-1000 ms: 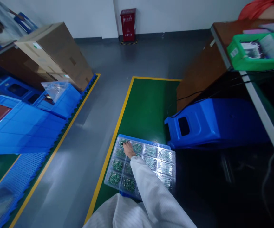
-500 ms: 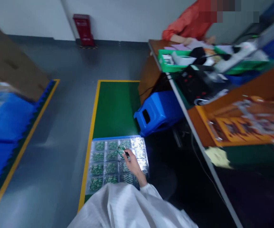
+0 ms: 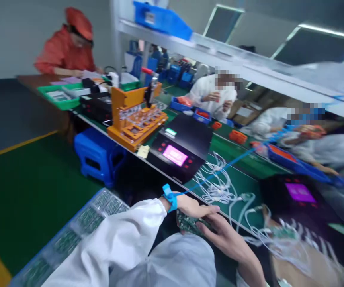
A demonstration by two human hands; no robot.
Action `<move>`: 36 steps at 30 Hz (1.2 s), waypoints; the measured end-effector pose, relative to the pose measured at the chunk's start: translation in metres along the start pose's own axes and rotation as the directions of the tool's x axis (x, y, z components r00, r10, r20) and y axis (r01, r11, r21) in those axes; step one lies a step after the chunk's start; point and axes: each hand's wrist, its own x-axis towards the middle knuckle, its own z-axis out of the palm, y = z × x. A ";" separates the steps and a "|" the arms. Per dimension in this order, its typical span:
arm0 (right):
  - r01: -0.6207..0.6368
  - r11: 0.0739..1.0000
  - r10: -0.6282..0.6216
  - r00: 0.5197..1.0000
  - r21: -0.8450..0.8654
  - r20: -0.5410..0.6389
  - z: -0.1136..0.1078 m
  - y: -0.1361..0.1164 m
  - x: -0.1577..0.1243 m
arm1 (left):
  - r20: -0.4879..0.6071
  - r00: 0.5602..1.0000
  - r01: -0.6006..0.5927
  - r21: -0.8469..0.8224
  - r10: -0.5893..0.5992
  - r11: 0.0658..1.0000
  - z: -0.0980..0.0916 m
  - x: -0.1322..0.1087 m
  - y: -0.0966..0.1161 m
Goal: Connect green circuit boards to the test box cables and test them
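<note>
Both my hands meet above my lap around green circuit boards (image 3: 187, 222), partly hidden by my fingers; how many there are I cannot tell. My left hand (image 3: 191, 205), with a blue wrist strap (image 3: 169, 198) on its wrist, closes over them from the top left. From the right, my right hand (image 3: 224, 235) grips their other end, thumb on the near side. At my lower left lies a clear compartment tray (image 3: 84, 203) holding more green boards, partly covered by my white sleeve.
On the green bench stand a black box with a lit screen (image 3: 174, 155), white cables (image 3: 218, 187) and an orange fixture (image 3: 139, 123). A blue stool (image 3: 96, 157) sits below. Several people work across the bench; a person in red (image 3: 64, 52) sits far left.
My view has swung right from the floor tray to the bench. My right hand has brought a circuit board from above the tray to my lap, where my left hand now joins it.
</note>
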 end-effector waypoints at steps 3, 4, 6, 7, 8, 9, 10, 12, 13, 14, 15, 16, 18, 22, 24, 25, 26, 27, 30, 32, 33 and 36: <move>0.038 0.992 -0.019 0.987 0.120 -0.157 -0.020 -0.002 -0.027 | 0.306 0.952 0.040 -0.107 -0.006 0.993 0.009 0.017 0.028; 0.048 0.980 -0.006 0.977 0.193 -0.213 -0.025 0.002 -0.032 | 0.319 0.948 0.027 -0.135 0.017 0.990 0.012 0.024 0.035; 0.062 0.934 0.062 0.941 0.351 -0.332 -0.033 0.013 -0.037 | 0.258 0.961 -0.051 -0.176 0.096 0.983 0.017 0.039 0.047; 0.073 0.908 0.108 0.911 0.413 -0.397 -0.037 0.019 -0.035 | 0.213 0.967 -0.100 -0.201 0.143 0.975 0.019 0.047 0.051; 0.093 0.888 0.151 0.866 0.450 -0.476 -0.041 0.026 -0.032 | 0.155 0.970 -0.150 -0.235 0.190 0.960 0.019 0.055 0.055; 0.120 0.881 0.185 0.803 0.457 -0.567 -0.046 0.032 -0.027 | 0.087 0.971 -0.193 -0.277 0.224 0.941 0.018 0.063 0.059; 0.145 0.885 0.211 0.720 0.441 -0.661 -0.050 0.038 -0.019 | 0.017 0.969 -0.227 -0.321 0.245 0.919 0.015 0.071 0.064; 0.172 0.901 0.249 0.548 0.399 -0.798 -0.059 0.049 -0.002 | -0.080 0.963 -0.269 -0.390 0.258 0.881 0.004 0.087 0.077; 0.181 0.900 0.265 0.492 0.395 -0.829 -0.064 0.054 0.008 | -0.087 0.960 -0.280 -0.405 0.268 0.871 -0.003 0.093 0.085; 0.198 0.891 0.281 0.464 0.408 -0.840 -0.069 0.058 0.017 | -0.064 0.957 -0.282 -0.407 0.281 0.869 -0.013 0.100 0.094; 0.225 0.874 0.297 0.456 0.431 -0.839 -0.075 0.061 0.026 | -0.018 0.956 -0.275 -0.399 0.292 0.875 -0.023 0.106 0.104; 0.261 0.849 0.311 0.458 0.460 -0.833 -0.081 0.064 0.034 | 0.043 0.954 -0.257 -0.384 0.295 0.887 -0.035 0.112 0.114; 0.343 0.788 0.332 0.461 0.511 -0.823 -0.096 0.069 0.049 | 0.147 0.953 -0.204 -0.344 0.267 0.916 -0.061 0.123 0.133; 0.436 0.682 0.365 0.493 0.587 -0.790 -0.137 0.078 0.078 | 0.312 0.913 -0.183 -0.264 0.264 0.947 -0.116 0.151 0.155; 0.436 0.670 0.353 0.526 0.602 -0.774 -0.159 0.085 0.095 | 0.355 0.900 -0.163 -0.263 0.252 0.951 -0.140 0.169 0.156; 0.420 0.681 0.339 0.544 0.599 -0.767 -0.168 0.090 0.105 | 0.354 0.904 -0.146 -0.269 0.238 0.952 -0.150 0.179 0.155; 0.394 0.705 0.324 0.561 0.590 -0.762 -0.177 0.095 0.115 | 0.342 0.913 -0.127 -0.278 0.222 0.952 -0.159 0.189 0.152; 0.360 0.735 0.313 0.571 0.574 -0.759 -0.183 0.100 0.126 | 0.318 0.925 -0.110 -0.295 0.206 0.949 -0.166 0.201 0.149; 0.233 0.823 0.320 0.563 0.518 -0.762 -0.195 0.119 0.156 | 0.188 0.970 -0.068 -0.397 0.153 0.915 -0.182 0.234 0.140; 0.130 0.856 0.351 0.564 0.500 -0.747 -0.199 0.133 0.172 | 0.028 0.994 -0.075 -0.484 0.101 0.872 -0.188 0.253 0.136; 0.073 0.868 0.363 0.583 0.492 -0.727 -0.201 0.141 0.178 | -0.074 0.995 -0.096 -0.529 0.066 0.843 -0.192 0.261 0.135; -0.144 0.924 0.357 0.656 0.354 -0.665 -0.209 0.165 0.188 | -0.338 0.941 -0.198 -0.625 -0.033 0.755 -0.202 0.276 0.132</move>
